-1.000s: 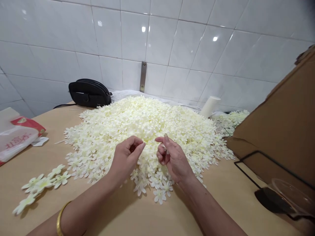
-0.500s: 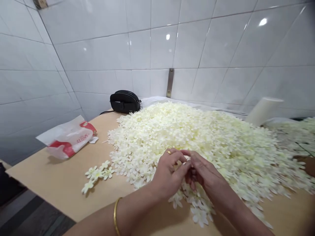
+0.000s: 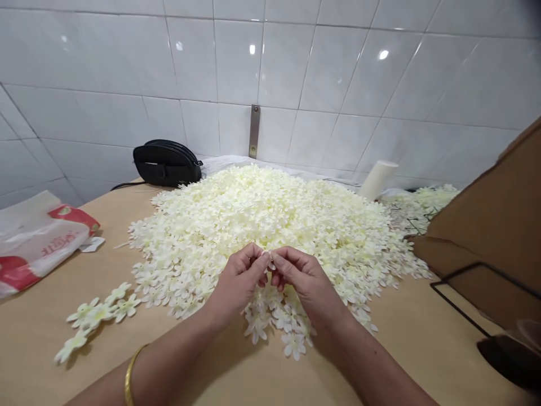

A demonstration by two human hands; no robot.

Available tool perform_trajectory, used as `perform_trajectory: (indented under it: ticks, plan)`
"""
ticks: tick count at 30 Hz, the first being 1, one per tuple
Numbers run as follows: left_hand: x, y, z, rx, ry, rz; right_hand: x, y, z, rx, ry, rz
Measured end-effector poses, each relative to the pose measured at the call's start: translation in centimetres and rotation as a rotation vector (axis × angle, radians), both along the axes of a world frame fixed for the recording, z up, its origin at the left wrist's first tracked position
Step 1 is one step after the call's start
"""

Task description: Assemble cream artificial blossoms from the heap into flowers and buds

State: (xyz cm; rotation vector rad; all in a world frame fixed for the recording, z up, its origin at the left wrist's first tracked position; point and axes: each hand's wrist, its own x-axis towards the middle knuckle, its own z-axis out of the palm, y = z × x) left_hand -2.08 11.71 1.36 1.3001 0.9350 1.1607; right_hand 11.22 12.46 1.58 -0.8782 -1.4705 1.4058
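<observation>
Both hands meet at the near edge of a big heap of white-yellow artificial flowers [image 3: 270, 208] on the table. My left hand [image 3: 236, 282] is closed, thumb and fingers pinching a small white flower [image 3: 271, 263]. From the other side my right hand [image 3: 306, 285] pinches the same piece, fingertips nearly touching the left ones. Most of that flower is hidden by the fingers. Under the hands, several loose blossoms [image 3: 293, 338] spread onto the tabletop. A small separate group of blossoms [image 3: 99, 316] lies to the left of the heap.
At the left lies a red and white plastic packet [image 3: 54, 242]. A black pouch [image 3: 167, 163] rests behind the heap, and a white roll [image 3: 377, 179] leans at the back right. Brown cardboard [image 3: 486, 237] and a black wire frame [image 3: 460, 304] occupy the right side.
The view has swung to the right, bringing in the cardboard and wire frame. My hands have gone from overlapping to a fingertip pinch, side by side, with the small flower showing between them.
</observation>
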Motion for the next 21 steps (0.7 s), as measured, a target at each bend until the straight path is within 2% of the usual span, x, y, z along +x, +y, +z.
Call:
perform_trajectory:
  ticks: [4,9,16,21]
  plan:
    - [-0.07,0.14,-0.23,0.008,0.076,0.035,-0.31,-0.08,-0.06,-0.032,0.062,0.011]
    - [-0.22,0.03,-0.10,0.019,0.147,0.056,-0.42,0.05,-0.04,-0.080,0.131,-0.052]
    - [-0.15,0.08,-0.17,-0.044,0.048,-0.012,-0.46,-0.14,0.24,-0.089,0.164,-0.041]
    - [0.12,-0.01,-0.02,-0.135,0.025,0.032,-0.75,-0.09,0.04,-0.084,0.193,-0.020]
